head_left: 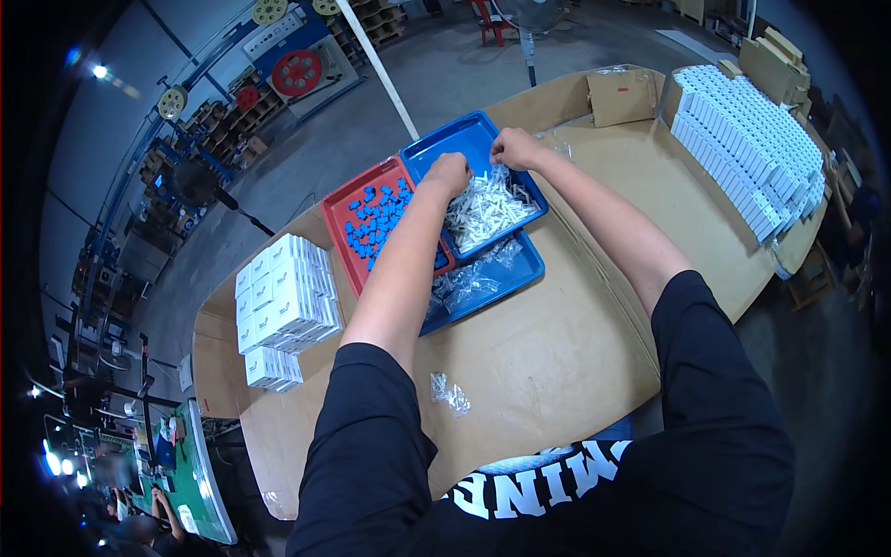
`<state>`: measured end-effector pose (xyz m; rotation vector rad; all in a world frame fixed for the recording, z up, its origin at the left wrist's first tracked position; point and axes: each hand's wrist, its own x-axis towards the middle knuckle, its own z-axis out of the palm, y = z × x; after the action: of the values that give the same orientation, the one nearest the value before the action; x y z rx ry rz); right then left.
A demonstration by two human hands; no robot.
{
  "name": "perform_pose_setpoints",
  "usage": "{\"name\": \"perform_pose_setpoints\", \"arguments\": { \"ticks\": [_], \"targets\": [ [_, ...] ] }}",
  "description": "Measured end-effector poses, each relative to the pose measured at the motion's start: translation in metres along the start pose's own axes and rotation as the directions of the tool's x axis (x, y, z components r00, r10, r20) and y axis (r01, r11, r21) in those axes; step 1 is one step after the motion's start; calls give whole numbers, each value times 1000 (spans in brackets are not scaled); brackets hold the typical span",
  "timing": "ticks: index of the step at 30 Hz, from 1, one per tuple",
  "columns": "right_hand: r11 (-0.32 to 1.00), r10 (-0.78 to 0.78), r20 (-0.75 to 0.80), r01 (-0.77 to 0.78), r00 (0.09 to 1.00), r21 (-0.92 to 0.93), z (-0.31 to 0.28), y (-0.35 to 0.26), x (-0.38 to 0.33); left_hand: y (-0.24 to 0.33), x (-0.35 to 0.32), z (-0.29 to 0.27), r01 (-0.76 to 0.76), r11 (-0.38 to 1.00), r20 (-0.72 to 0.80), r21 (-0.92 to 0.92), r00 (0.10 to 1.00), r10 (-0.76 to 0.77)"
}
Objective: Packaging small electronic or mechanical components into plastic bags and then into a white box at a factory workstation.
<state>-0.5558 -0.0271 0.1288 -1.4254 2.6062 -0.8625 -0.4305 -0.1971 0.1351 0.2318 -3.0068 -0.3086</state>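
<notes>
Nearest me, a small clear bag (450, 394) lies on the cardboard-covered table (557, 343). My left hand (448, 173) is curled, fingertips down in the white plastic parts (487, 206) filling the upper blue tray (464, 148); grip not discernible. Right hand (516, 147) pinches at the same heap's far edge. Red tray (343, 218) holds blue parts (376, 221); lower blue tray (515, 274) holds clear bags (473, 280). White boxes (281, 297) stacked left.
</notes>
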Motion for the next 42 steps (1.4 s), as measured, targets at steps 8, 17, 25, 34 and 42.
{"name": "perform_pose_setpoints", "arguments": {
  "ticks": [8,17,25,34,42],
  "targets": [
    [991,-100,-258,120,961,60,-4,-14,-13,-28,-22,9,-36,997,-250,-64,968,19],
    [773,100,-227,68,969,631,45,-25,-93,2,-138,34,-50,898,-346,-436,931,-116],
    [954,-147,-3,142,989,263,144,-75,-214,5,-274,118,232,920,-206,-316,930,-305],
    [952,-189,-215,232,958,199,145,-111,-261,0,-413,93,169,943,-301,-287,918,-256],
    [797,-461,68,379,885,471,188,-196,-352,20,-490,98,311,874,-89,-374,926,-367]
  ]
}}
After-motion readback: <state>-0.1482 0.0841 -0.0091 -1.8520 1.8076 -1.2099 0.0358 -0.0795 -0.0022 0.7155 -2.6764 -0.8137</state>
